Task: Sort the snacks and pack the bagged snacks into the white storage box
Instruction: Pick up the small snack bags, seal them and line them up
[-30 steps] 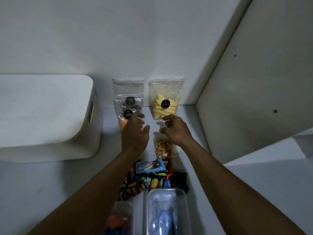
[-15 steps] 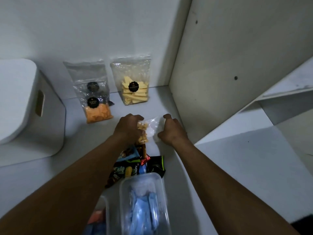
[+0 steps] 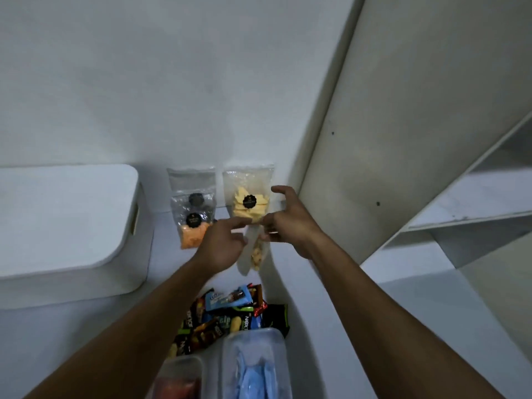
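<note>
At frame centre, both hands pinch the top of a clear snack bag (image 3: pixel 254 253), left hand (image 3: pixel 221 249) and right hand (image 3: pixel 288 223) closed on it. It hangs long axis vertical. The white storage box (image 3: pixel 66 226) lies at left, nearer the left hand.
</note>
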A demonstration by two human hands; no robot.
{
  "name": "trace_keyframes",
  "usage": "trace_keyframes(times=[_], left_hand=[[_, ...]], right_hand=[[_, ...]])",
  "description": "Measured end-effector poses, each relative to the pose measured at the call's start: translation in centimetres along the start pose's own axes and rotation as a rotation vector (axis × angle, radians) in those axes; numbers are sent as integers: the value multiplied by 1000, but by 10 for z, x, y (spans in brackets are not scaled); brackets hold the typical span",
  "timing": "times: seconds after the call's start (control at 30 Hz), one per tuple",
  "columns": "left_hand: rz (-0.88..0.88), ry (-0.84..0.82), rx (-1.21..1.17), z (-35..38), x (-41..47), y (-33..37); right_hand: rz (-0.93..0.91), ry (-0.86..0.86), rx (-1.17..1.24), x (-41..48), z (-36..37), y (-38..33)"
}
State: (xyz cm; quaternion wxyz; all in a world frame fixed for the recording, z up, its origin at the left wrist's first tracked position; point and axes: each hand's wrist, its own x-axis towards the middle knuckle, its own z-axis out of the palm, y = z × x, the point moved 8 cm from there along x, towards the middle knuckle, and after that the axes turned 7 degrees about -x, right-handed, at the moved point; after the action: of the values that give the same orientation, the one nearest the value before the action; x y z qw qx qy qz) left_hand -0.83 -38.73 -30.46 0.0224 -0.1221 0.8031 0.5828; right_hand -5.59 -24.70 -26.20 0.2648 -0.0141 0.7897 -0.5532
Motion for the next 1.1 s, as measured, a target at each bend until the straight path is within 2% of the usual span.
trace_keyframes(times=[0.1, 0.17, 0.3, 0.37, 0.5, 0.7, 0.8, 0.97, 1.1], left_hand=[[16, -99, -110, -6, -25, 38], [91, -111, -88, -14, -41, 71], [239, 42, -54, -44, -65, 123], [225, 94, -68, -61, -73, 137], [163, 49, -185, -86, -87, 166], [200, 60, -186, -120, -112, 214], [274, 91, -245, -132, -125, 239], [397, 204, -330, -158, -145, 276], [439, 226, -368, -170, -154, 295]], right_hand=[[-1, 12, 82, -23, -1, -37], [-12, 39, 89, -39, -4, -59], [-77, 95, 60, -69, -16, -100], [-105, 94, -15, -87, -21, -119], [-315, 168, -340, -116, -35, -163], [-585, 203, -412, -148, -36, -213], [-634, 211, -450, -157, -32, -235], [-701, 135, -308, -177, -26, -268], [-763, 159, -272, -186, -24, -290]])
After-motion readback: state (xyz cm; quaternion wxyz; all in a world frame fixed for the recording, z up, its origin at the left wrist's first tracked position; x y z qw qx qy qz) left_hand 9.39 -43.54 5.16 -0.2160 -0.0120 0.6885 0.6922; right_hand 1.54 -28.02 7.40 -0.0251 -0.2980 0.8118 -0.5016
